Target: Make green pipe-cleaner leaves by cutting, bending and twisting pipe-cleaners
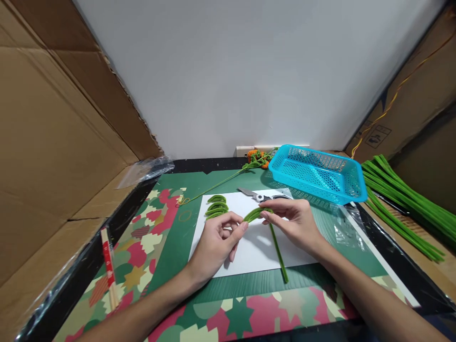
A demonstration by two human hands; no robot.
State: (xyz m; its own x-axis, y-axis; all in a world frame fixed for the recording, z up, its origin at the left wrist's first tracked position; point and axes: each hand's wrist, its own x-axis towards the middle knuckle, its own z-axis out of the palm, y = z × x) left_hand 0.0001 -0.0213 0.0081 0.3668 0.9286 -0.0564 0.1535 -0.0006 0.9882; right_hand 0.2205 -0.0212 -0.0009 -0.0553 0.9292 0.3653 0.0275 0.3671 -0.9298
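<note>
Between my two hands, above a white sheet [242, 263], is a green pipe cleaner [253, 214] bent into a looped leaf shape. My left hand [219, 240] pinches its left end between thumb and forefinger. The right end is pinched by my right hand [294, 221], and a straight tail of the stem hangs down from there toward the sheet's front edge. Several curved green pieces [216, 207] lie on the sheet just behind my left hand. Scissors [260, 196] with dark, partly open blades rest behind my right hand, their handles partly hidden.
A blue perforated basket [317, 178] stands at the back right, beside an orange flower with a green stem [254, 161]. Green pipe cleaners [409, 204] lie far right. Wrapped chopsticks [109, 270] are at left. Plastic bags [147, 172] and cardboard walls flank the mat [178, 232].
</note>
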